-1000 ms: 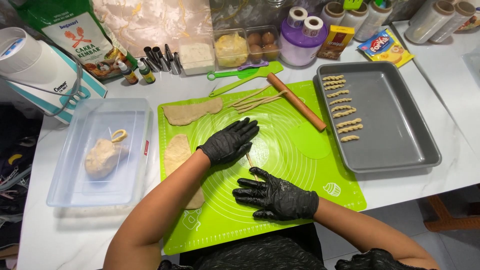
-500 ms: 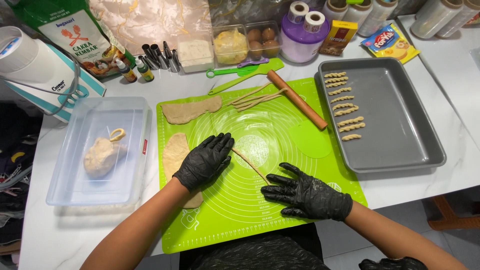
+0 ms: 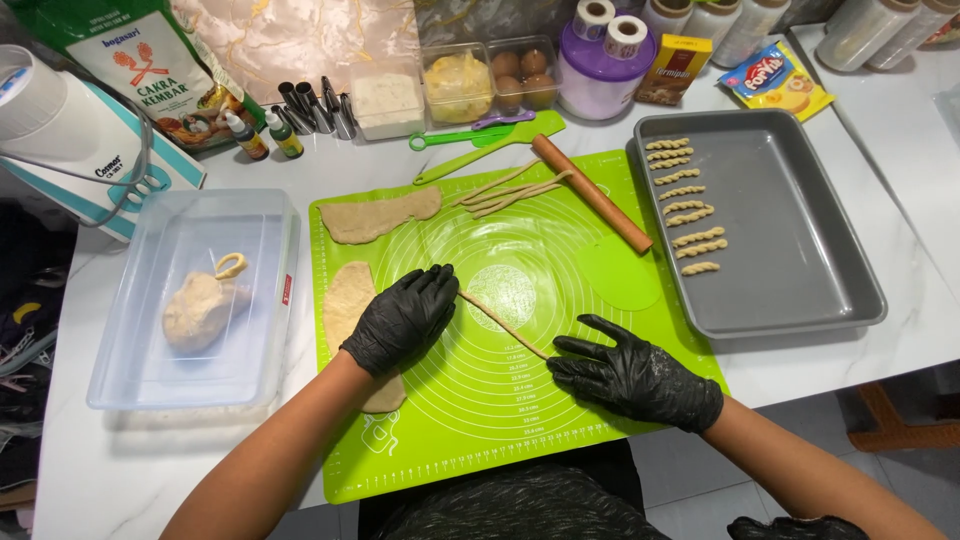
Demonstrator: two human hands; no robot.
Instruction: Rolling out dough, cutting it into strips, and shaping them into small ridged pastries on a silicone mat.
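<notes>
A thin dough strip (image 3: 503,324) lies slanted on the green silicone mat (image 3: 520,420). My left hand (image 3: 402,316), in a black glove, presses flat on the strip's upper left end. My right hand (image 3: 632,378), also gloved, rests with spread fingers on its lower right end. Neither hand grips anything. A flat dough piece (image 3: 349,300) lies partly under my left wrist, and another (image 3: 378,215) sits higher on the mat. Several more dough strips (image 3: 512,192) lie near the mat's top.
A wooden rolling pin (image 3: 590,192) lies on the mat's upper right. A grey baking tray (image 3: 800,250) holds several twisted dough sticks (image 3: 683,204). A clear plastic box (image 3: 190,380) with a dough lump (image 3: 200,310) stands left. Jars, eggs, flour bag and green spatula (image 3: 490,148) line the back.
Both hands slid apart along the strip: the left hand moved left and down, the right hand moved right. The strip between them now shows longer and thinner.
</notes>
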